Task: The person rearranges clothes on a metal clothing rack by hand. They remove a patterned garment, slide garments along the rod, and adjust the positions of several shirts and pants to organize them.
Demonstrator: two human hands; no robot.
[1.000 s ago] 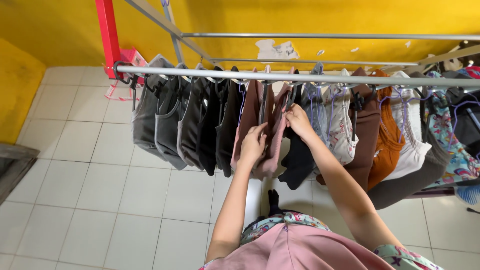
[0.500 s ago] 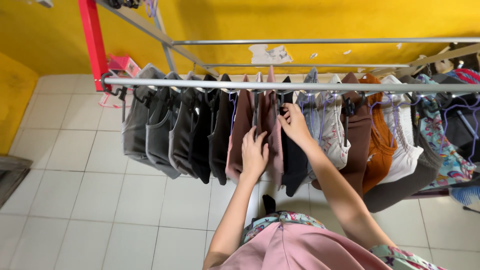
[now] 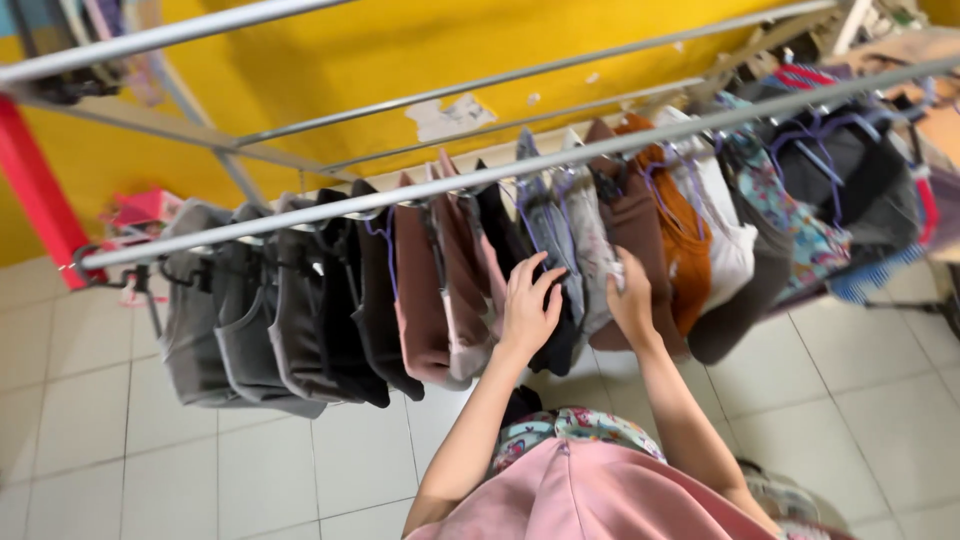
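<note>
A metal clothes rail (image 3: 300,212) carries a row of hanging garments. My left hand (image 3: 528,305) lies with fingers spread on a black garment (image 3: 556,345), just right of two mauve-pink tops (image 3: 440,290). My right hand (image 3: 632,295) curls its fingers around the edge of a grey patterned garment (image 3: 590,235), beside a brown top (image 3: 625,205). An orange garment (image 3: 680,225) hangs right behind it. Both forearms reach up from my pink clothing at the bottom of the view.
Grey and black tops (image 3: 260,320) hang at the left, with white, floral and dark clothes (image 3: 800,200) at the right. More rails (image 3: 520,75) run behind, before a yellow wall (image 3: 350,60) and a red post (image 3: 35,190). White floor tiles (image 3: 100,440) lie below.
Both hands have shifted right along the rail, from the mauve-pink tops to the black and grey patterned garments. The view has tilted and moved closer to the rail.
</note>
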